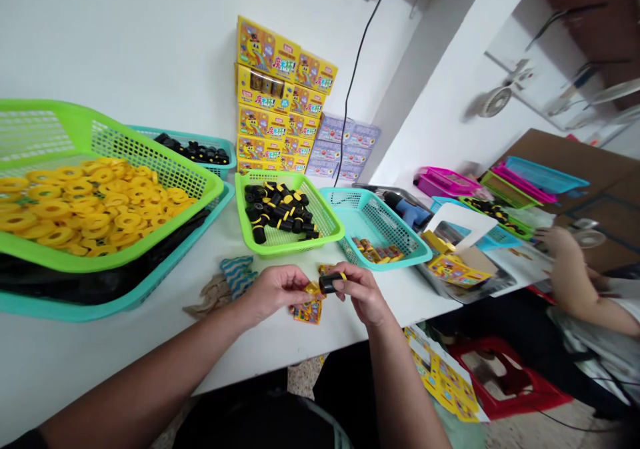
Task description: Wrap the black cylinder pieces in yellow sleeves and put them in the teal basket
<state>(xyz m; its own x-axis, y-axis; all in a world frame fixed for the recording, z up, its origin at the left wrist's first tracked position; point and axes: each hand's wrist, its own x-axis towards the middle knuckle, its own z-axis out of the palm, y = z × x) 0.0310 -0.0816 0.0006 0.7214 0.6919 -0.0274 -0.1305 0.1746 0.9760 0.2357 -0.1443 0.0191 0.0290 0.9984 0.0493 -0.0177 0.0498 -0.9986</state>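
My right hand pinches a short black cylinder with a yellow end, holding it nearly level. My left hand has its thumb and fingers closed on a small yellow printed piece, thin like a carton or sleeve. The two held things almost meet; whether they touch I cannot tell. On the white table just under them lie several printed yellow-orange pieces. A green basket behind my hands holds many black-and-yellow cylinders. In a teal basket to its right are small printed boxes.
Yellow rings fill a large green basket at left. A crumpled cloth lies beside my left wrist. Yellow boxes are stacked against the wall. A blue tool and a metal tray stand right. Another person's arm is further right.
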